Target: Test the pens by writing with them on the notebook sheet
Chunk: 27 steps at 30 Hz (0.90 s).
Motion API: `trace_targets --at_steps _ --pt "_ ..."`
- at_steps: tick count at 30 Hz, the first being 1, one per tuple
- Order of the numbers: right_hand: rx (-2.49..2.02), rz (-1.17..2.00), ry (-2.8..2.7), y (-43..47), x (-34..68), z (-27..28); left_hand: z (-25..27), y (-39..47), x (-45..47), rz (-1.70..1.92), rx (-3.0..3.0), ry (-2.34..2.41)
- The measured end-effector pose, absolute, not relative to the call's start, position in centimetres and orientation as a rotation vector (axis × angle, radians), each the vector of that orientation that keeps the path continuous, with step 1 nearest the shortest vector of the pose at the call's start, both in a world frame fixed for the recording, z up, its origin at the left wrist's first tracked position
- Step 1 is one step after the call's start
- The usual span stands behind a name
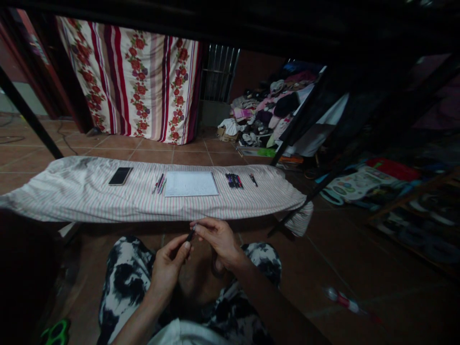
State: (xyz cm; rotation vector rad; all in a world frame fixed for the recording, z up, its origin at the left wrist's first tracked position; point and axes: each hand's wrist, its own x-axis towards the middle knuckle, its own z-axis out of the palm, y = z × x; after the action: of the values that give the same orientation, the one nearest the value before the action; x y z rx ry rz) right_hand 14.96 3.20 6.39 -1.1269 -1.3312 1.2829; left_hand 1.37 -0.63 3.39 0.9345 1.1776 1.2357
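Over my lap, my left hand (169, 262) is closed round a slim dark pen (190, 235), thumb on top of its barrel. Fingertips of my right hand (218, 238) pinch the pen's upper end, which looks pale; whether a cap or small part is between them I cannot make out. Just beyond the hands, an open spiral notebook (191, 184) with faint marks lies on the striped cloth (118, 203). Several dark pens (234, 181) lie in a row to its right, beside a small dark item (253, 180). A few more pens (159, 183) lie at its left.
A phone (120, 176) rests on the cloth at the left. Dark metal bars (30, 112) flank the covered table. Behind it stand a flowered curtain (143, 86) and a heap of clothes (269, 108). A bottle-like object (342, 299) lies on the tiled floor at right.
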Motion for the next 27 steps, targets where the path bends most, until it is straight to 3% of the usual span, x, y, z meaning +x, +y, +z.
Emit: trace_targets --at_steps 27 --pt "-1.109 1.222 -1.319 3.42 14.72 5.33 2.31 -0.12 1.42 1.296 1.036 1.245"
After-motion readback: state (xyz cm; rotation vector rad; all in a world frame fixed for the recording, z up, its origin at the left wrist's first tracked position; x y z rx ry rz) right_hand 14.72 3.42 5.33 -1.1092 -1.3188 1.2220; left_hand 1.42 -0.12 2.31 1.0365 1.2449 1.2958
